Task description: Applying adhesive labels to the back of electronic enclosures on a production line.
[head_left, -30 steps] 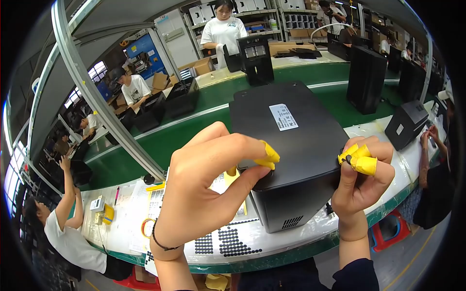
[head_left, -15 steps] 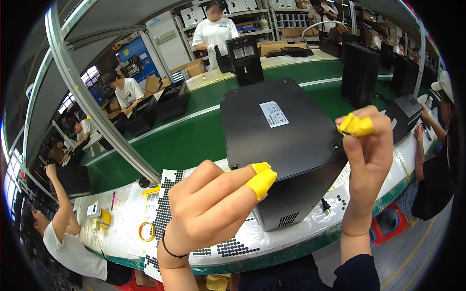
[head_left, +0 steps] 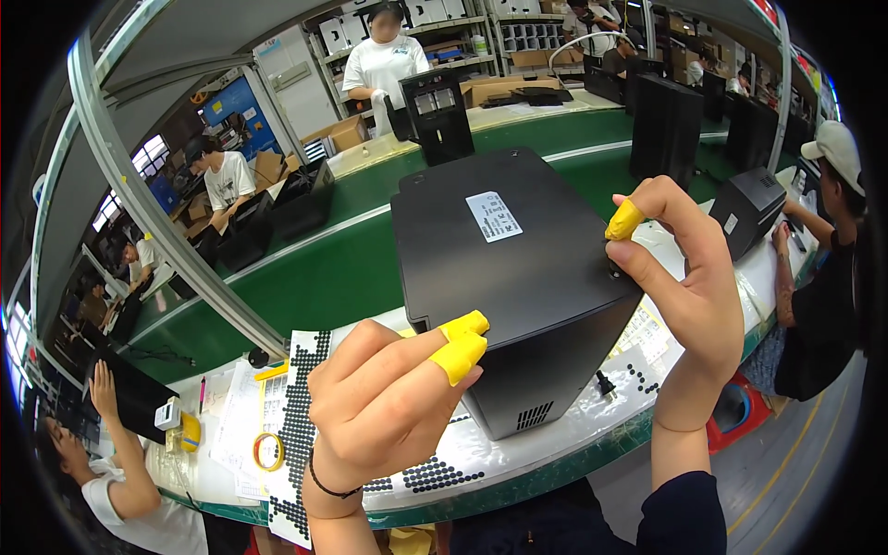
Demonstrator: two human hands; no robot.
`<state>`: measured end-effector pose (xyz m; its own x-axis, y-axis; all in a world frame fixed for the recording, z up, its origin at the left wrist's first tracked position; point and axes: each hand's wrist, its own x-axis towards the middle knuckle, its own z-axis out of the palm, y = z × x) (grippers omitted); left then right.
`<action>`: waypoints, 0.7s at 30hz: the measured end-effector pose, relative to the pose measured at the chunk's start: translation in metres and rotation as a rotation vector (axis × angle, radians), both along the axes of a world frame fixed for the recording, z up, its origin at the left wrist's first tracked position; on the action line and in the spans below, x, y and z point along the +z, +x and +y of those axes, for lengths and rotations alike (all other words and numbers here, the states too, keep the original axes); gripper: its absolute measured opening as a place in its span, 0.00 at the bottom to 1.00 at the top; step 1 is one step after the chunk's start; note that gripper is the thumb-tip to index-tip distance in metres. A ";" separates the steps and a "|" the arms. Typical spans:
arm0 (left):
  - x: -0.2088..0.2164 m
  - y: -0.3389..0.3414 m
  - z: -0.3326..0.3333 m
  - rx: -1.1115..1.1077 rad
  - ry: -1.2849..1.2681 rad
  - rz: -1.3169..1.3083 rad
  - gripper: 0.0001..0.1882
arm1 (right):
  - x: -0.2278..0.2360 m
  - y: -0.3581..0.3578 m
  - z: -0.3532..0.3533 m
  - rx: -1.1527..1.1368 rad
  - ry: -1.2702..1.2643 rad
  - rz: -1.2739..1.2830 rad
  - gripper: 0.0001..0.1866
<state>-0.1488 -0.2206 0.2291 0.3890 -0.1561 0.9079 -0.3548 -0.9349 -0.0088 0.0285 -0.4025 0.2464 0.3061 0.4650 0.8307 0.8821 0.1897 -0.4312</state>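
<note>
Black case [head_left: 509, 277] lies on its side on the tabletop [head_left: 555, 435], a white label on its upper face, between the two hands. Left hand [head_left: 388, 407], raised at the near left corner, has yellow-capped fingertips [head_left: 460, 356] narrowly pinched; contents cannot be told. Right hand [head_left: 689, 287] sits at the right edge, thumb and capped forefinger touching a small dark piece there.

Black case [head_left: 518, 268], white label [head_left: 493, 216], yellow finger cots [head_left: 460, 350], green belt [head_left: 324, 268]
</note>
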 end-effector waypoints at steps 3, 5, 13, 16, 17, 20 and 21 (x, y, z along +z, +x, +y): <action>-0.001 0.000 0.000 0.022 0.024 0.038 0.21 | -0.003 -0.001 0.000 -0.010 0.027 -0.050 0.09; -0.001 0.003 0.000 0.002 -0.003 -0.010 0.18 | -0.010 -0.003 0.001 -0.062 0.149 -0.038 0.10; -0.004 0.004 -0.001 0.024 0.004 0.004 0.19 | -0.051 -0.008 0.008 -0.141 0.430 -0.153 0.09; -0.004 0.005 -0.002 0.017 0.003 -0.040 0.17 | -0.049 -0.007 0.004 0.092 0.404 0.302 0.11; -0.004 0.006 -0.003 0.011 0.002 -0.053 0.17 | -0.040 -0.011 0.002 0.152 0.349 0.481 0.20; -0.006 0.005 -0.003 0.014 -0.013 -0.051 0.17 | -0.029 -0.002 0.011 0.366 0.329 0.594 0.30; -0.006 0.004 -0.004 0.015 -0.012 -0.053 0.17 | -0.025 -0.001 0.012 0.451 0.295 0.686 0.34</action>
<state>-0.1449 -0.2250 0.2230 0.3428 -0.1397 0.9290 -0.3401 -0.9402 -0.0159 0.0275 -0.3902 0.2218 0.6216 0.4573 0.6360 0.2592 0.6461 -0.7179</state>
